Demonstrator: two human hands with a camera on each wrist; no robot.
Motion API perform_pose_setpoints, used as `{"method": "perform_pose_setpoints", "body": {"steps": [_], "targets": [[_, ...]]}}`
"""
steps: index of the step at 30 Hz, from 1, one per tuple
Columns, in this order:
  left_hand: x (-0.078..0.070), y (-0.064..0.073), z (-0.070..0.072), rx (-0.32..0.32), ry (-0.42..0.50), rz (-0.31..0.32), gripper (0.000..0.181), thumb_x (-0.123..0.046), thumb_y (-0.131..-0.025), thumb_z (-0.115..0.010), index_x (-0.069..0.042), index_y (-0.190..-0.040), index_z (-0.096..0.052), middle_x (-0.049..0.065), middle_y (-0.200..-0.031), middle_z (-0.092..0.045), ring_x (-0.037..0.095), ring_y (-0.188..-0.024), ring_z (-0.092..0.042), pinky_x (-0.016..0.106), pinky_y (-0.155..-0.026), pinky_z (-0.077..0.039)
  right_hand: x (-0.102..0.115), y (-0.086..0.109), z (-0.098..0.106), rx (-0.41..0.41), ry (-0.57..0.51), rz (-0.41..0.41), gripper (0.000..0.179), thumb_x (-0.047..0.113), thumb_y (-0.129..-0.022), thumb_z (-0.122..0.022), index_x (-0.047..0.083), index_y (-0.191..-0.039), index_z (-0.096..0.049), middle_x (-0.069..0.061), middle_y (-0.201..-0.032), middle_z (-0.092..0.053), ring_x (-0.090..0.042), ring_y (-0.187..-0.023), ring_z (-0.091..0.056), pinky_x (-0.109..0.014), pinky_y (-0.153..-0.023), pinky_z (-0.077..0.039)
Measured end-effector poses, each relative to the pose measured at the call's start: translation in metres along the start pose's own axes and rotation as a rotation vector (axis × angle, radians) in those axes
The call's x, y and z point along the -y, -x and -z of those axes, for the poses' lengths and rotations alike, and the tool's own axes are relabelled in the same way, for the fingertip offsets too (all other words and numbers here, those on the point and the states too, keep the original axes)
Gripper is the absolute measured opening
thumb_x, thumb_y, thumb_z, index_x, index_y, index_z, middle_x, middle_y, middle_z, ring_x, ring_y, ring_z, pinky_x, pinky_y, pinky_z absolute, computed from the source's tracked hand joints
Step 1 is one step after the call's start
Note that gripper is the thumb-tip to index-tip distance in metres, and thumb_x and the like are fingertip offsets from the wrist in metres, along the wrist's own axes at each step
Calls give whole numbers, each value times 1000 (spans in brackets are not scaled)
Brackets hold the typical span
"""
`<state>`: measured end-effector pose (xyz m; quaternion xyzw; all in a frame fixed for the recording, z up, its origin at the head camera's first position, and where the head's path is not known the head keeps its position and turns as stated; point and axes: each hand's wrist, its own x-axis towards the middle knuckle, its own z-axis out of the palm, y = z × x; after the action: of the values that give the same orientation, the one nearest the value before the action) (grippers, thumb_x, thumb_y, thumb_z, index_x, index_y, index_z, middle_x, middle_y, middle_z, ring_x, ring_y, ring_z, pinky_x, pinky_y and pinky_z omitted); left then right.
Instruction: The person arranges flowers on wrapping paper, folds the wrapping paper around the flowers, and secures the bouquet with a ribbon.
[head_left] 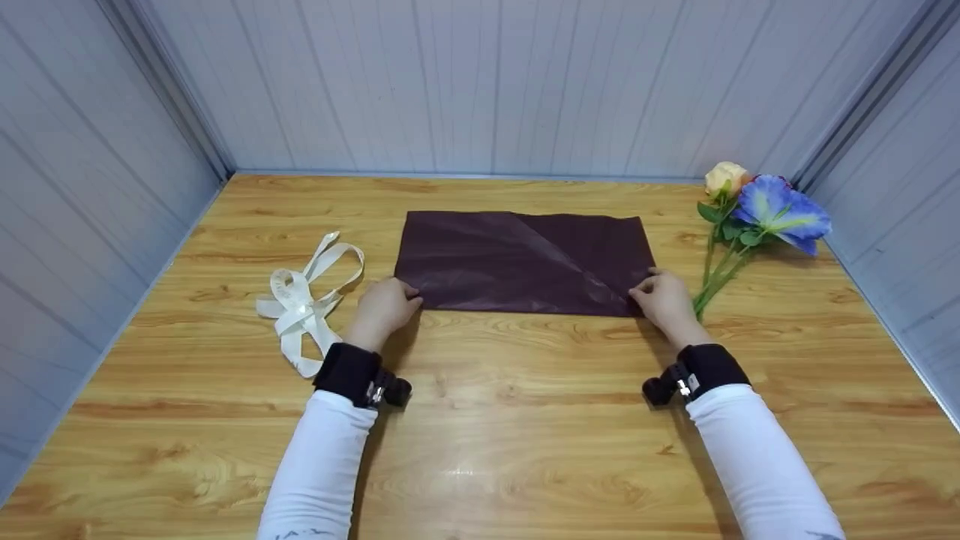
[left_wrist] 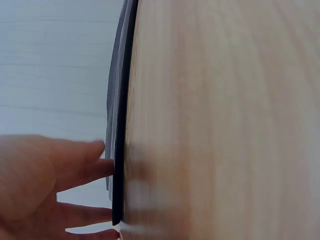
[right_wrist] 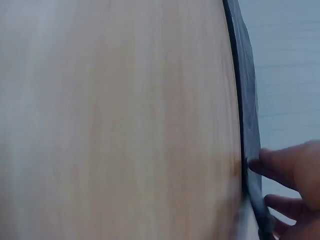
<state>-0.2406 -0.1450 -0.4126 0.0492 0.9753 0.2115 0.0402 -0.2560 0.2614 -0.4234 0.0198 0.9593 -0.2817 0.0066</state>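
A folded, dark purple sheet of wrapping paper (head_left: 517, 262) lies flat on the wooden table, a diagonal crease across its right half. My left hand (head_left: 386, 306) is at the paper's near left corner. Its fairly straight fingers (left_wrist: 85, 212) touch the top of the paper near the edge in the left wrist view. At the near right corner, my right hand (head_left: 666, 304) pinches the paper between thumb and fingers. The right wrist view shows that corner bent up slightly and blurred, with the fingertips (right_wrist: 257, 165) against it.
Left of the paper lies a loosely looped white ribbon (head_left: 304, 315). Artificial flowers with a blue bloom (head_left: 784, 214), a cream rose (head_left: 725, 178) and green stems lie at the back right. Pale panel walls (head_left: 487, 90) enclose the table (head_left: 495, 420) at the back and sides.
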Motion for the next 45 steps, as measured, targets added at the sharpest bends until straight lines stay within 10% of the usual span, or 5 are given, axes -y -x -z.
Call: {"method": "perform_pose_setpoints", "body": {"steps": [14,22,31,45], "targets": [[4,-6,-3,-275,117,116,29,-15,-83,-68,-1,-109,-69,18,-109,-69,36,-101,-63,49,-85,-48,-1,2,-1,-332,-124,-36,17,5,-91,-57,-4,-102,-66,-26,-102,-65,-40,-97,-59,-46,-85,-46],[12,-12,-5,-280,326,225,39,-17,-87,-64,6,-119,-61,20,-104,-67,33,-98,-63,43,-87,-47,0,-1,0,-341,-165,-135,39,11,-93,-57,-3,-129,-53,-24,-101,-61,-39,-96,-59,-46,-86,-47],[22,-16,-8,-200,564,343,36,-18,-91,-61,4,-119,-60,15,-104,-62,27,-100,-57,34,-88,-44,-3,1,-1,-349,-129,-141,31,17,-94,-57,-3,-118,-62,-24,-97,-66,-37,-84,-63,-42,-74,-48],[23,-14,-10,-341,657,336,23,-12,-88,-64,0,-107,-67,-1,-76,-55,12,-70,-49,21,-63,-37,-3,2,0,-409,-193,-110,24,11,-90,-61,-6,-106,-67,-26,-111,-65,-41,-107,-58,-47,-92,-45]]}}
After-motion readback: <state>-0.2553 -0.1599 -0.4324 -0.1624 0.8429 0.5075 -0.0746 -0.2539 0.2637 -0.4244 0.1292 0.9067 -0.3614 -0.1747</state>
